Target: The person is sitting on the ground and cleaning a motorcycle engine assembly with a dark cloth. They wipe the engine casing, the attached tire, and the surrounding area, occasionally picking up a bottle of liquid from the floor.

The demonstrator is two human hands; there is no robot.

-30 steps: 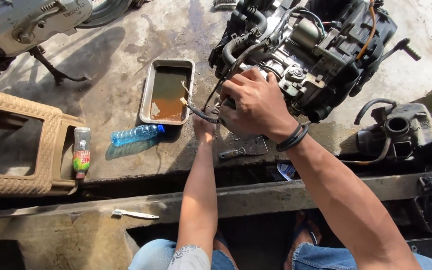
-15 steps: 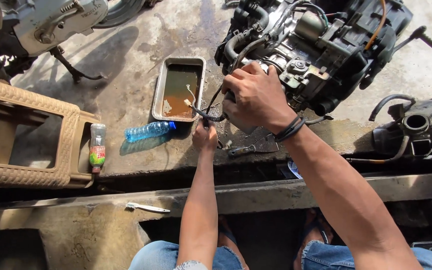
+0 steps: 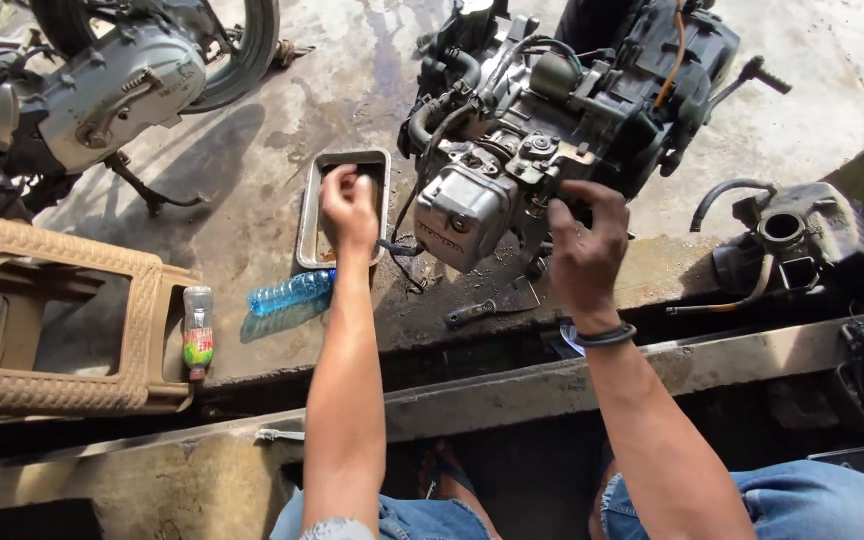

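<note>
Grimy grey engine (image 3: 552, 130) on oily concrete, right hand (image 3: 584, 245) gripping its side, left hand (image 3: 349, 208) curled over metal tray (image 3: 309, 215), hold unclear.

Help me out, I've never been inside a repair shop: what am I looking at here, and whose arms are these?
The camera sits on a person's head, looking down at their own arms. On the stained concrete floor stands a motorcycle engine with hoses. The right hand grips the engine beside its silver cover. The left hand reaches over a metal tray of brown liquid; whether it holds anything is unclear. Nearby lie a blue plastic bottle, a small hand tool, a tan plastic stool tipped on its side, and a second engine part.
</note>
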